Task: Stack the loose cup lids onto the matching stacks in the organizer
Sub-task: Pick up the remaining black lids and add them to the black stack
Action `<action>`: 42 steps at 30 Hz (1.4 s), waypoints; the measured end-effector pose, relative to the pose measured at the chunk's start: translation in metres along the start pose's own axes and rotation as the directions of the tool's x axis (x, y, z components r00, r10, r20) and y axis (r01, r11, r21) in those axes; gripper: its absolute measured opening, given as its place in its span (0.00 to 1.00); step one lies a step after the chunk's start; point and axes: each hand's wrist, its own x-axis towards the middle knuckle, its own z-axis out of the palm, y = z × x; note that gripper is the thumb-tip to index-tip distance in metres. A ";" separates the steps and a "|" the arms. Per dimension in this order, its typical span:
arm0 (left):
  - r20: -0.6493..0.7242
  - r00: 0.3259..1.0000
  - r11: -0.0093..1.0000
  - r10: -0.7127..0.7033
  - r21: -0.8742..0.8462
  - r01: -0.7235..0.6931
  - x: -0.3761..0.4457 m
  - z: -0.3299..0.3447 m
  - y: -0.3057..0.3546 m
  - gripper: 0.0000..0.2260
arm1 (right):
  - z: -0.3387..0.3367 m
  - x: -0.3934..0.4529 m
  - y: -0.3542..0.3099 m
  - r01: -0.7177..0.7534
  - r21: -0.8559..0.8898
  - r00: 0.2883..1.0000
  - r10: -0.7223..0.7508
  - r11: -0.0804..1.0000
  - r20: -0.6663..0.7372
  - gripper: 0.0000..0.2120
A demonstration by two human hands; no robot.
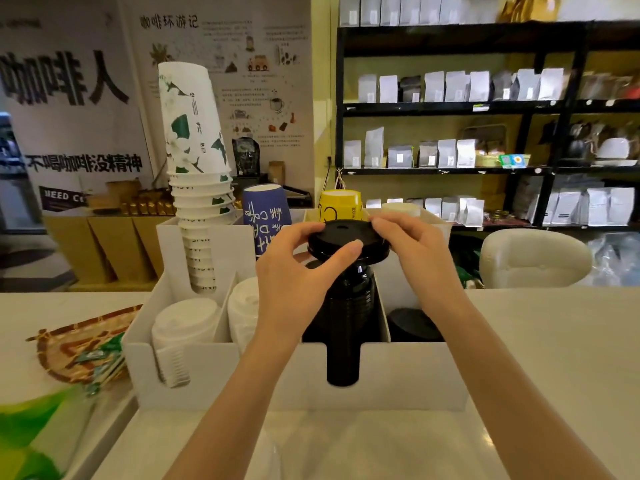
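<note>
Head view
Black lid point(348, 239): held flat above the tall black lid stack point(346, 306), in the third front compartment of the organizer point(221, 372); whether it already touches the top of that stack cannot be told.
Left hand point(298, 275): grip grasping the black lid, thumb laid over its near rim, fingers curled around its left edge.
Right hand point(412, 247): grip grasping the same lid, fingertips pressed on its right edge.
Black lid stack: upright, showing through the slot cut in the white front wall of the organizer.
Short black lids point(414, 323): a low pile in the rightmost front compartment, just beside the tall stack, behind the right forearm.
White lid stacks point(180, 330): one in the leftmost front compartment; a second point(244, 306) in the next one, partly hidden by the left wrist.
Cups at the back: a tall tilted pile of white floral cups point(194, 150) upside down, then a blue cup point(265, 220) and a yellow cup point(341, 204), also inverted.
Organizer: stands on the pale counter point(540, 358).
Woven tray point(79, 344): on the counter left of the organizer, holding green sachets.
</note>
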 end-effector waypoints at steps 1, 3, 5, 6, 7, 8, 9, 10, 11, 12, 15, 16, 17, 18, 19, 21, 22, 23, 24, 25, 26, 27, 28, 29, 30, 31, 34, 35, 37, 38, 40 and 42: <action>-0.008 1.000 1.000 0.002 0.018 -0.002 0.001 0.000 -0.003 0.19 | 0.002 0.000 0.003 -0.010 -0.018 1.000 0.010 1.000 0.015 0.11; -0.015 1.000 0.999 -0.002 0.045 0.002 0.002 0.001 -0.010 0.18 | 0.006 0.001 0.010 -0.036 -0.042 0.998 0.038 0.998 0.054 0.14; -0.021 1.000 0.998 -0.015 0.065 0.017 0.003 0.001 -0.015 0.18 | 0.010 0.001 0.016 -0.052 -0.050 0.993 0.058 0.997 0.106 0.16; -0.023 0.999 0.997 -0.024 0.079 0.026 0.004 0.002 -0.017 0.18 | 0.011 0.001 0.018 -0.053 -0.060 0.990 0.060 0.997 0.126 0.16; -0.022 0.999 0.995 -0.032 0.094 0.034 0.004 0.002 -0.019 0.18 | 0.012 0.002 0.020 -0.049 -0.074 0.988 0.059 0.996 0.140 0.17; -0.017 0.999 0.993 -0.039 0.113 0.041 0.004 0.002 -0.020 0.17 | 0.014 0.003 0.022 -0.045 -0.089 0.987 0.058 0.995 0.150 0.17; -0.009 0.999 0.990 -0.046 0.136 0.046 0.004 0.002 -0.021 0.17 | 0.014 0.004 0.023 -0.042 -0.101 0.986 0.057 0.994 0.156 0.17; 0.001 0.999 0.986 -0.052 0.157 0.051 0.004 0.002 -0.022 0.17 | 0.014 0.005 0.025 -0.042 -0.106 0.985 0.059 0.993 0.160 0.18; 0.011 0.998 0.983 -0.059 0.173 0.056 0.004 0.002 -0.022 0.17 | 0.014 0.005 0.026 -0.043 -0.107 0.985 0.060 0.993 0.163 0.18; 0.023 0.998 0.981 -0.065 0.187 0.059 0.004 0.001 -0.023 0.17 | 0.014 0.006 0.028 -0.042 -0.110 0.985 0.060 0.993 0.165 0.17; 0.079 0.995 0.970 -0.068 0.237 0.047 0.005 0.001 -0.023 0.18 | 0.012 0.006 0.033 -0.042 -0.122 0.984 0.062 0.992 0.168 0.17; 0.098 0.993 0.966 -0.067 0.255 0.040 0.005 0.001 -0.022 0.18 | 0.011 0.006 0.034 -0.051 -0.123 0.983 0.072 0.991 0.169 0.17; 0.115 0.991 0.961 -0.064 0.274 0.030 0.005 0.000 -0.022 0.19 | 0.010 0.005 0.035 -0.060 -0.126 0.982 0.082 0.990 0.172 0.16; 0.130 0.990 0.955 -0.062 0.294 0.021 0.006 0.000 -0.021 0.19 | 0.009 0.005 0.036 -0.065 -0.131 0.981 0.088 0.989 0.176 0.16; 0.142 0.988 0.949 -0.062 0.314 0.015 0.006 -0.001 -0.020 0.19 | 0.009 0.004 0.036 -0.064 -0.134 0.979 0.088 0.989 0.183 0.16; 0.161 0.984 0.941 -0.071 0.337 0.013 0.006 -0.003 -0.019 0.19 | 0.010 0.003 0.036 -0.058 -0.131 0.978 0.082 0.990 0.192 0.15; 0.170 0.982 0.939 -0.077 0.344 0.015 0.005 -0.004 -0.018 0.20 | 0.010 0.002 0.036 -0.054 -0.131 0.979 0.078 0.990 0.190 0.15; 0.177 0.981 0.936 -0.080 0.352 0.013 0.005 -0.004 -0.018 0.21 | 0.010 0.002 0.037 -0.052 -0.131 0.980 0.076 0.990 0.185 0.16; 0.183 0.980 0.932 -0.080 0.362 0.008 0.005 -0.005 -0.018 0.21 | 0.010 0.001 0.037 -0.054 -0.129 0.981 0.077 0.990 0.179 0.16; 0.189 0.979 0.928 -0.078 0.374 0.002 0.005 -0.005 -0.018 0.22 | 0.010 0.000 0.038 -0.058 -0.125 0.982 0.079 0.990 0.172 0.17; 0.195 0.978 0.922 -0.076 0.388 -0.006 0.004 -0.006 -0.017 0.23 | 0.010 -0.001 0.038 -0.062 -0.121 0.983 0.081 0.991 0.164 0.17; 0.201 0.977 0.915 -0.073 0.404 -0.014 0.004 -0.006 -0.017 0.23 | 0.010 -0.001 0.038 -0.063 -0.117 0.984 0.081 0.991 0.157 0.17; 0.207 0.976 0.907 -0.071 0.421 -0.023 0.004 -0.006 -0.016 0.24 | 0.010 -0.002 0.039 -0.063 -0.115 0.985 0.080 0.991 0.152 0.17; 0.213 0.975 0.899 -0.069 0.437 -0.031 0.003 -0.007 -0.014 0.24 | 0.010 -0.002 0.039 -0.061 -0.117 0.985 0.079 0.991 0.153 0.16; 0.216 0.974 0.892 -0.067 0.451 -0.039 0.003 -0.007 -0.013 0.24 | 0.010 -0.002 0.040 -0.057 -0.124 0.984 0.077 0.991 0.159 0.16; 0.220 0.974 0.883 -0.063 0.467 -0.048 0.003 -0.006 -0.012 0.24 | 0.009 -0.002 0.040 -0.051 -0.136 0.983 0.074 0.989 0.168 0.15; 0.233 0.971 0.853 -0.060 0.517 -0.072 0.003 -0.004 -0.013 0.25 | 0.009 -0.001 0.040 -0.034 -0.164 0.982 0.064 0.986 0.180 0.15; 0.240 0.968 0.848 -0.068 0.526 -0.071 0.003 -0.004 -0.012 0.25 | 0.008 -0.001 0.039 -0.026 -0.169 0.982 0.056 0.985 0.178 0.15; 0.251 0.964 0.849 -0.089 0.525 -0.059 0.003 -0.004 -0.011 0.26 | 0.007 -0.002 0.039 -0.006 -0.183 0.983 0.040 0.983 0.180 0.15; 0.259 0.961 0.853 -0.097 0.519 -0.054 0.003 -0.005 -0.010 0.27 | 0.007 -0.002 0.038 0.002 -0.179 0.981 0.033 0.984 0.192 0.15; 0.282 0.953 0.859 -0.107 0.510 -0.054 0.004 -0.008 -0.008 0.26 | 0.008 -0.003 0.037 0.003 -0.148 0.972 0.031 0.989 0.233 0.13; 0.303 0.948 0.864 -0.100 0.498 -0.068 0.004 -0.011 -0.006 0.25 | 0.009 -0.004 0.036 -0.002 -0.133 0.965 0.036 0.991 0.259 0.11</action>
